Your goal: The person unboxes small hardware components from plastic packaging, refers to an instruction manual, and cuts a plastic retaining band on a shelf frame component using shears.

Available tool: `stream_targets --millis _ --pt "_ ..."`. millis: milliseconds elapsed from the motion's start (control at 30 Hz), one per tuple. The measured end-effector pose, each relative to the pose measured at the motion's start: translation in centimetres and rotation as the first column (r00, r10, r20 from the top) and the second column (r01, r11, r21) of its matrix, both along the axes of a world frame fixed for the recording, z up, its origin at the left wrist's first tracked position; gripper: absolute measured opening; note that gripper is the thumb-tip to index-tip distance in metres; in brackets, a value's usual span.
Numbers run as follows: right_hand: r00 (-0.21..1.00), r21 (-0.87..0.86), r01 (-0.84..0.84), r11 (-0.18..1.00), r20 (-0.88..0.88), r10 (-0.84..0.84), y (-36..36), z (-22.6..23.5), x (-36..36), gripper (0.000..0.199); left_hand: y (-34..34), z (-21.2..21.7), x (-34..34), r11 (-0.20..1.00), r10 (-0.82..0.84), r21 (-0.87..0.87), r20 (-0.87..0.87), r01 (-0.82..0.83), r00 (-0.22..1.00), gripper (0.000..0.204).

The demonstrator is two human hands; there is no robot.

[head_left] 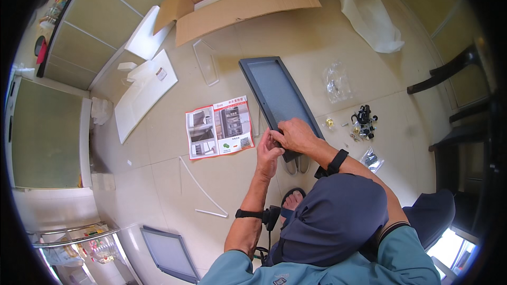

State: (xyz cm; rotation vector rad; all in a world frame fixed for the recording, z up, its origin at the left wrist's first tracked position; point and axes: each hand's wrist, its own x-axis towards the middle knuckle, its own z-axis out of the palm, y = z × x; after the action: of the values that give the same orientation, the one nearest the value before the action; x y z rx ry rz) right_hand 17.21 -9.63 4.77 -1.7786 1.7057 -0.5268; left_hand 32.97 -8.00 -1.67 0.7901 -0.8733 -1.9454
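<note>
A long dark-framed panel (280,89) with a grey mesh-like middle lies in front of me, its near end by my knees. My left hand (268,157) is closed at the left edge of its frame, close to the near corner, with the fingers curled against it. Reaching across from the right, my right hand (297,136) bends over the same spot, fingers pinched together by the left fingertips. Anything small between the fingertips is hidden. Left of the panel, an unfolded printed leaflet (219,127) with a red border lies on the tiled floor.
An opened cardboard box (248,13) stands at the far side. Black fittings (364,122) and a clear plastic bag (338,82) lie to the right. White boards (145,95) lean at left, thin white strips (211,212) lie nearer, and another framed panel (170,253) sits lower left.
</note>
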Motion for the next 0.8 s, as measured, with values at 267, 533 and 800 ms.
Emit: stream_targets --millis 267,533,800 --pt "0.997 0.059 -0.054 0.997 0.062 0.051 0.4 -1.5 -0.4 0.037 0.1 2.0 -1.6 0.99 0.137 0.017 0.148 -0.141 0.98 0.044" --pt "0.986 0.166 -0.155 0.974 0.081 0.143 0.4 -1.8 0.1 0.036 0.6 -0.2 -0.1 0.996 0.089 -0.025 0.178 -0.085 0.98 0.049" --pt "0.905 -0.066 0.412 0.909 0.144 -0.4 1.0 -1.3 -3.1 0.034 1.6 1.5 0.3 0.981 0.134 0.129 0.108 -0.147 0.985 0.056"
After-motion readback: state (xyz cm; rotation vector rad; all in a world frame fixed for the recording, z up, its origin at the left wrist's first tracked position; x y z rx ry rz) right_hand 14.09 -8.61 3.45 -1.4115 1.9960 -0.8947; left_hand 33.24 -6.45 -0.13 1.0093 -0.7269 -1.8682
